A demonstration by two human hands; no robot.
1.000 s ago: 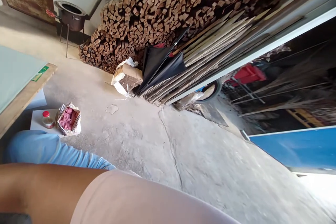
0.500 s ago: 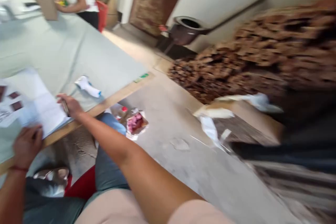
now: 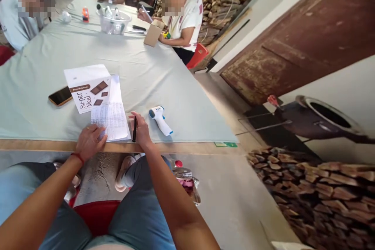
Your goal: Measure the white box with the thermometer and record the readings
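My left hand (image 3: pixel 90 141) lies on the lower left corner of a handwritten sheet (image 3: pixel 113 119), fingers stretched out over its edge. In my right hand (image 3: pixel 142 129) is a black pen (image 3: pixel 134 129), held nearly upright just right of the sheet. A printed leaflet (image 3: pixel 88 90) with brown bars and the words "Su-per Meal" overlaps the sheet's upper left. Part of a phone (image 3: pixel 61 97) shows from under the leaflet's left side. Right of my right hand, a white and blue infrared thermometer (image 3: pixel 159 120) rests on the cloth.
A pale green cloth covers the table (image 3: pixel 187 101). Farther back are a clear plastic basket (image 3: pixel 113 27), an orange box (image 3: pixel 85 15) and a cardboard box (image 3: pixel 152 34). Several people sit around the table. Stacked firewood (image 3: pixel 328 195) and a dark pot (image 3: pixel 307 119) stand at the right.
My view has swung left from the floor and firewood to the table. The pen stays in my right hand, and my left hand stays at the paper.
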